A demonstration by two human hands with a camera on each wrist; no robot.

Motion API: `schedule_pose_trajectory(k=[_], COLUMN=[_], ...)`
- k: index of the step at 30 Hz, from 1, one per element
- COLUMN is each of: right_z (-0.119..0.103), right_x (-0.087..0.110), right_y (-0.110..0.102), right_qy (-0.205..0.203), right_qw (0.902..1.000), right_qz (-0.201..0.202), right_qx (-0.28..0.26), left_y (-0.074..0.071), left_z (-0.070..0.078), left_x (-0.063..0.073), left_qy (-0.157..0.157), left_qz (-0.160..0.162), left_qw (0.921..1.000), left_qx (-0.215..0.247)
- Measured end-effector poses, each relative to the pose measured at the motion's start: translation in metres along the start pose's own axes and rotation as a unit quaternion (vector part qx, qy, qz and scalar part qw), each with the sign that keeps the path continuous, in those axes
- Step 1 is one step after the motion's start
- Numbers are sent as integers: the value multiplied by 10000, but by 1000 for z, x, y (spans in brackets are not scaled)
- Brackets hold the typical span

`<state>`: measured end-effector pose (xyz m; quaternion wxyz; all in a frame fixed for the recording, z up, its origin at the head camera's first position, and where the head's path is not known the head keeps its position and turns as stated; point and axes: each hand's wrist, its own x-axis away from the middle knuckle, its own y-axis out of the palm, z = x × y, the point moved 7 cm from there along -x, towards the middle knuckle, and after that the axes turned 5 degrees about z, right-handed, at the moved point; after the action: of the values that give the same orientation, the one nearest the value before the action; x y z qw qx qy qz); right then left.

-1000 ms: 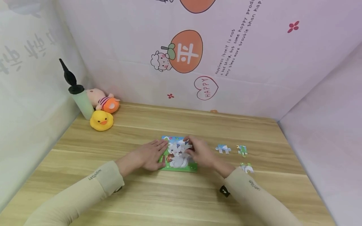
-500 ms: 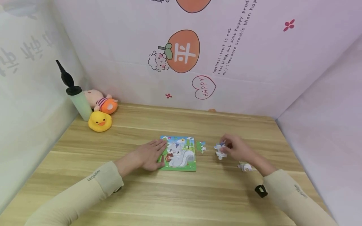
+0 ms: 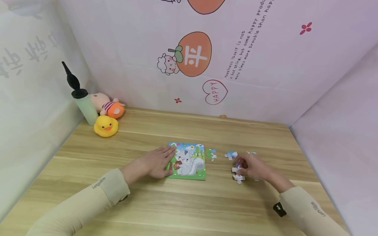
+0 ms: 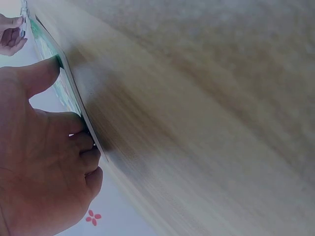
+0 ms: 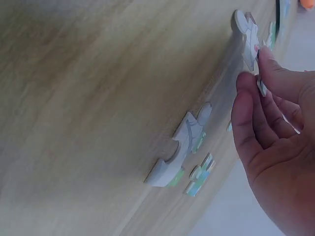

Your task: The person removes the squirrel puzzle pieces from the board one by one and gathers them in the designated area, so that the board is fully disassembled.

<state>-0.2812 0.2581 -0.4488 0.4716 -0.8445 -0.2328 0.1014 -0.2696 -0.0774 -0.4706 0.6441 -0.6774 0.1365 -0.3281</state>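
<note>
A square jigsaw puzzle (image 3: 192, 164) with a grey squirrel picture lies on the wooden table. My left hand (image 3: 157, 162) rests flat on its left side, fingers extended, thumb on the lower-left part. To the right of the puzzle, my right hand (image 3: 257, 168) pinches a white-grey puzzle piece (image 5: 250, 43) between thumb and fingers, tilted close to the tabletop. A second edge shows below the thumb; whether it belongs to another piece I cannot tell. In the right wrist view, a grey tail piece (image 5: 179, 152) and a blue-green piece (image 5: 201, 174) lie near this hand.
A green piece (image 3: 211, 154) lies just right of the puzzle, and a blue piece (image 3: 230, 154) farther right. At the back left stand a yellow rubber duck (image 3: 106, 126), a plush toy (image 3: 113, 109) and a hand pump (image 3: 86, 108). Fabric walls enclose the table.
My right hand has left the puzzle's upper right, moved right to the loose pieces, then drawn slightly nearer with the white-grey piece. The green piece beside the puzzle came into view. The left hand stays put.
</note>
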Motion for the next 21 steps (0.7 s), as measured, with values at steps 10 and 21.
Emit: schedule_pose_trajectory(k=[10,21], right_z=[3,4], right_x=[-5,-6], right_y=[3,8], right_qy=[311,256], right_qw=[9988,9977], right_qz=[-20,-121], right_qx=[385,614], left_y=[-1,0], left_z=[-1,-1], left_x=[-1,-2], left_qy=[-16,61], left_qz=[2,-27], left_qw=[10000,10000], left_qx=[2,-38])
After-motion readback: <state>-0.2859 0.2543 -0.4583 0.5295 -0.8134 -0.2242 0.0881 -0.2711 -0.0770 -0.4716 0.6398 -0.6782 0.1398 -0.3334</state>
